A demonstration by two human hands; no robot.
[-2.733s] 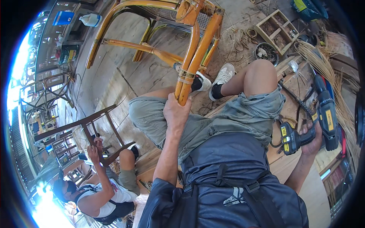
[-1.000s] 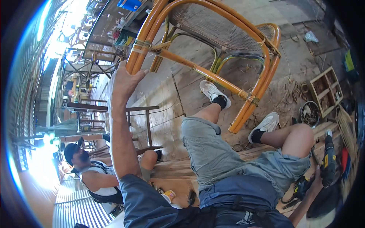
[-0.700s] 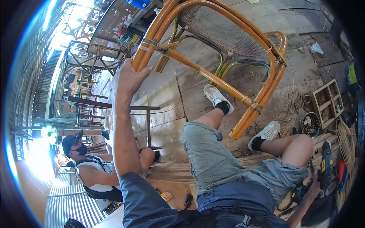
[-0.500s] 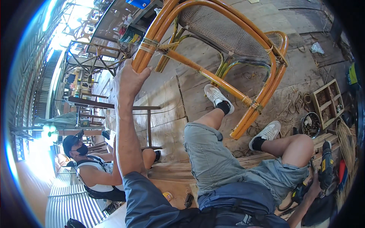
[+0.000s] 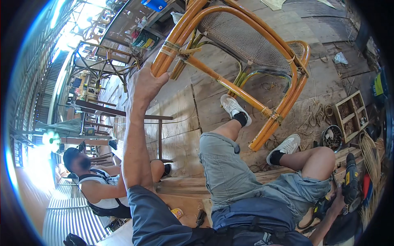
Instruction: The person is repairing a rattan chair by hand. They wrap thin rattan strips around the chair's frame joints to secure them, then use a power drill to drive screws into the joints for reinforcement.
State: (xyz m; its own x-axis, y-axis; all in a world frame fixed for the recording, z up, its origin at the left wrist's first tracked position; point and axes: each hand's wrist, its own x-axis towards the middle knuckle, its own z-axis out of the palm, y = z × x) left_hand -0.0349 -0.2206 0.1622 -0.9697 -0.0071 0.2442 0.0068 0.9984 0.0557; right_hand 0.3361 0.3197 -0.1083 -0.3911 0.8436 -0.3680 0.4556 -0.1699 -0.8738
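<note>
My left hand (image 5: 147, 85) is wrapped around the end of a double-pole leg on an orange-brown rattan chair frame (image 5: 242, 91), which is tilted on its side in front of me. Woven cane mesh (image 5: 242, 35) fills a panel of the chair, and rattan bindings wrap its joints. At the lower right, my right hand (image 5: 338, 202) is down among power tools, beside a black and yellow cordless drill (image 5: 351, 180). Its fingers are partly hidden, and whether they grip anything is unclear.
A co-worker (image 5: 102, 180) in a cap sits at the left. Dark chair frames (image 5: 104, 63) stand beyond. Right of my feet are a divided wooden box (image 5: 344, 123), a metal bowl of small pieces (image 5: 332, 137) and rattan strands (image 5: 370, 164). Cane scraps litter the wooden floor.
My left hand and the chair's upper end have shifted slightly right and down in the picture, the grip unchanged. My right hand stays beside the drill.
</note>
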